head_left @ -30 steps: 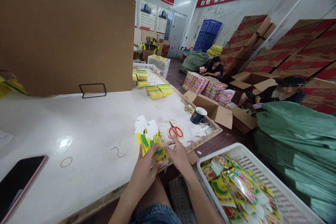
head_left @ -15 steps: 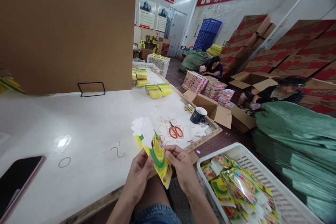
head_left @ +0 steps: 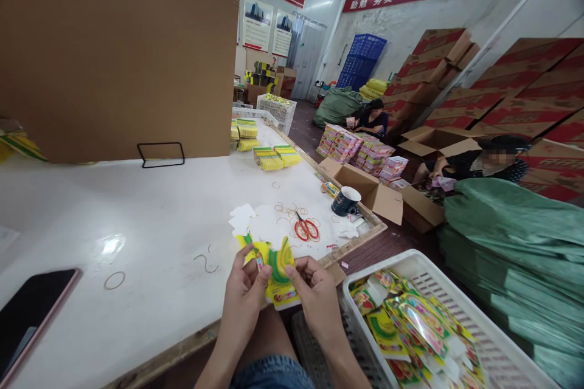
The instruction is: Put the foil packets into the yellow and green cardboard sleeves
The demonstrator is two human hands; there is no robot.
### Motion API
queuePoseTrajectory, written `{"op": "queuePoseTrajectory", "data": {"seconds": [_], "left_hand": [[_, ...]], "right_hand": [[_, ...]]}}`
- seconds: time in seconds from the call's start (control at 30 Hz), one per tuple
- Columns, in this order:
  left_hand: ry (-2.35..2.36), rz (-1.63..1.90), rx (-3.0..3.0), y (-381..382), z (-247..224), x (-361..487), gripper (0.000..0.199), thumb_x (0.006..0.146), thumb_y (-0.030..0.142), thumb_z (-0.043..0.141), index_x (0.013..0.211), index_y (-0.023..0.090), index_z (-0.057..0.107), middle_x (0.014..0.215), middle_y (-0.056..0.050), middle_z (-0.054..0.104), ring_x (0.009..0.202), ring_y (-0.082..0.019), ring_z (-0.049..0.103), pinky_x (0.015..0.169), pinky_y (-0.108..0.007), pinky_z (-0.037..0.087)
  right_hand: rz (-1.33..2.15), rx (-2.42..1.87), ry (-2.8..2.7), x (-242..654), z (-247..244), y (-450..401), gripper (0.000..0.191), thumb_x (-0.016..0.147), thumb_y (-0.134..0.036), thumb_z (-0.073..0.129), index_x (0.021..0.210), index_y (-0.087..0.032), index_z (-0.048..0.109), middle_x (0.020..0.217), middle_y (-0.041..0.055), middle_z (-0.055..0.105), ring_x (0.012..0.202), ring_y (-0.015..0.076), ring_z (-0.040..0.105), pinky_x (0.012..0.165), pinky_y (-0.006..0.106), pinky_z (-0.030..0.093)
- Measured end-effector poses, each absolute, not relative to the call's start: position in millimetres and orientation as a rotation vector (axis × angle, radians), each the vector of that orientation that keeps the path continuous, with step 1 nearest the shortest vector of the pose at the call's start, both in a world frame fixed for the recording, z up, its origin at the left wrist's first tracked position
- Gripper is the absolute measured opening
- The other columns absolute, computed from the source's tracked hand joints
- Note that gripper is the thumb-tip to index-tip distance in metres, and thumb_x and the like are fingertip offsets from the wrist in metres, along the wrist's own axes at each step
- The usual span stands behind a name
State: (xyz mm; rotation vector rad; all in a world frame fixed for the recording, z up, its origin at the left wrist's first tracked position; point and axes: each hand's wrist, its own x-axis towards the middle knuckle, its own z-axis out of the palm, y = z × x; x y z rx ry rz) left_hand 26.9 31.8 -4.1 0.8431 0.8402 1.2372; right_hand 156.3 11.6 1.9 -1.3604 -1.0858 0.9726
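Yellow-and-green printed carton (head_left: 279, 262) has just swung face-on, just over the table's near edge (head_left: 207, 335), so its printed side is exposed. Left hand (head_left: 246, 293) and right hand (head_left: 320, 293) each pinch it, thumb against fingers. Counted: one carton apparently held, two hands; from it, one pair of scissors (head_left: 306, 230) at one o'clock, one phone (head_left: 34, 319) at nine, one basket (head_left: 412, 254) at four, its packs (head_left: 422, 322) too jumbled to count.
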Motion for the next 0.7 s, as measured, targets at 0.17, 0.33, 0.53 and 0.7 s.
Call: {"op": "queuePoseTrajectory", "data": {"seconds": [0.17, 0.33, 0.53, 0.7], "left_hand": [[0.817, 1.211, 0.933, 23.9, 9.2, 23.8, 0.066, 0.080, 0.031, 0.066, 0.130, 0.028, 0.023, 0.108, -0.008, 0.066, 0.093, -0.023, 0.068, 0.076, -0.034, 0.055], [0.650, 1.026, 1.010, 22.1, 12.9, 16.9, 0.058, 0.084, 0.028, 0.061, 0.133, 0.028, 0.030, 0.117, -0.010, 0.064, 0.103, -0.025, 0.064, 0.082, -0.034, 0.053], [0.547, 0.916, 0.957, 18.0, 11.8, 19.1, 0.045, 0.077, 0.027, 0.070, 0.114, 0.025, 0.043, 0.106, -0.008, 0.069, 0.094, -0.027, 0.068, 0.070, -0.030, 0.054], [0.545, 0.930, 0.877, 15.1, 10.0, 23.0, 0.084, 0.075, 0.028, 0.072, 0.140, 0.031, 0.018, 0.118, -0.011, 0.065, 0.097, -0.027, 0.067, 0.077, -0.036, 0.054]], "right_hand": [[0.935, -1.307, -1.209, 162.0, 12.2, 10.2, 0.031, 0.081, -0.033, 0.065, 0.108, -0.021, 0.056, 0.088, 0.0023, 0.064, 0.064, 0.0134, 0.054, 0.061, 0.025, 0.046], [1.104, -1.149, -1.358, 176.7, 32.2, 11.8, 0.043, 0.086, -0.032, 0.059, 0.127, -0.026, 0.047, 0.097, 0.0027, 0.064, 0.077, 0.0155, 0.058, 0.071, 0.027, 0.047], [1.028, -1.224, -1.552, 192.9, 43.0, 15.7, 0.022, 0.090, -0.036, 0.052, 0.084, -0.018, 0.063, 0.073, 0.0009, 0.059, 0.068, 0.0145, 0.053, 0.061, 0.024, 0.041], [1.006, -1.198, -1.482, 191.0, 39.0, 16.1, 0.021, 0.090, -0.038, 0.053, 0.097, -0.020, 0.063, 0.079, 0.0027, 0.064, 0.073, 0.0171, 0.058, 0.067, 0.026, 0.045]]}}
